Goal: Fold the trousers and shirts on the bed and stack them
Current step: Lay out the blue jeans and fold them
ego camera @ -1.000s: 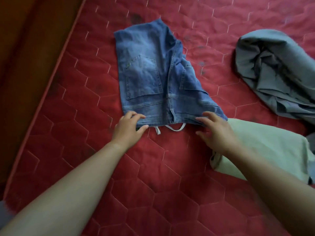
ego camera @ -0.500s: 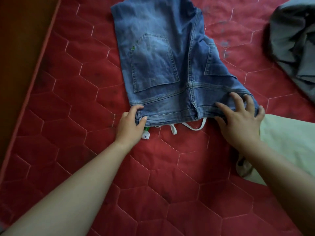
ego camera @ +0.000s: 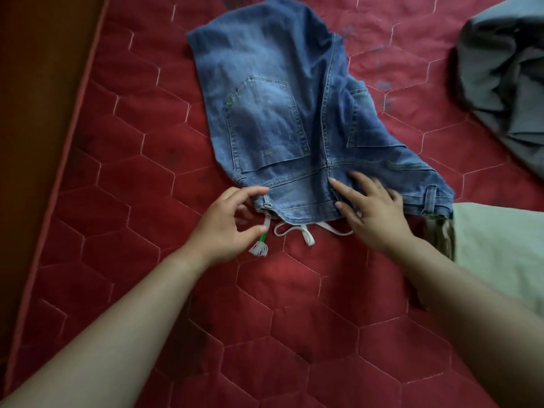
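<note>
Blue jeans lie folded short on the red quilted mattress, back pocket up and waistband toward me. A white drawstring with a green-tipped tassel hangs out below the waistband. My left hand is at the waistband's left corner with forefinger and thumb apart: the forefinger touches the corner and the thumb touches the cord. My right hand lies flat on the middle of the waistband with its fingers spread.
A pale green folded garment lies at the right, touching the jeans' right corner. A crumpled grey garment sits at the far right. The mattress edge runs diagonally on the left, with brown wood beyond it.
My right hand has slid left along the waistband from its right end to the middle. My left hand has loosened from the left corner, its fingers now apart.
</note>
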